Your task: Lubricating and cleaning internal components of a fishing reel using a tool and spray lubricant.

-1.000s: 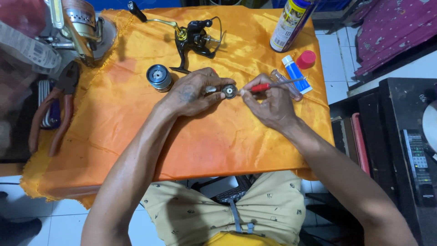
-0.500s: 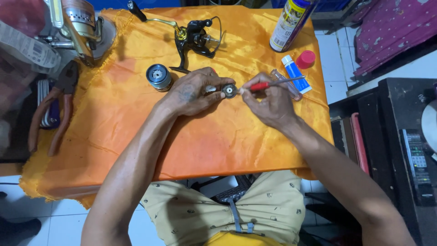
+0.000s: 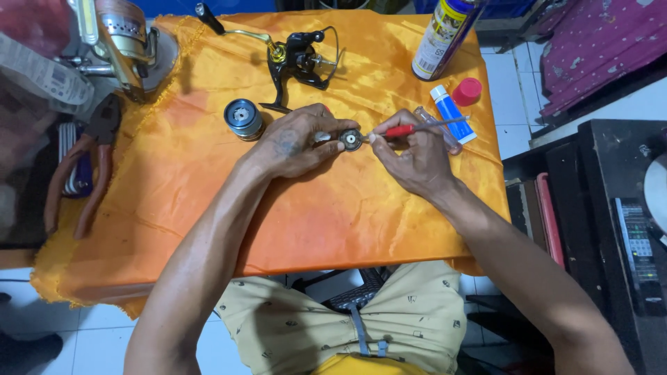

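My left hand (image 3: pixel 295 142) pinches a small round metal reel part (image 3: pixel 351 139) above the orange cloth (image 3: pixel 208 187). My right hand (image 3: pixel 415 156) grips a thin tool with a red handle (image 3: pixel 401 130), its tip touching the round part. A black spinning reel body with a gold handle arm (image 3: pixel 299 59) lies just beyond my left hand. A loose silver-blue spool (image 3: pixel 243 118) sits to the left of that hand.
A spray can (image 3: pixel 441 38), a white-and-blue tube (image 3: pixel 451 114) and a red cap (image 3: pixel 467 91) stand at the far right of the cloth. Pliers with red handles (image 3: pixel 87 167) and another reel (image 3: pixel 118 38) lie at the left. A black device (image 3: pixel 618 229) sits to the right.
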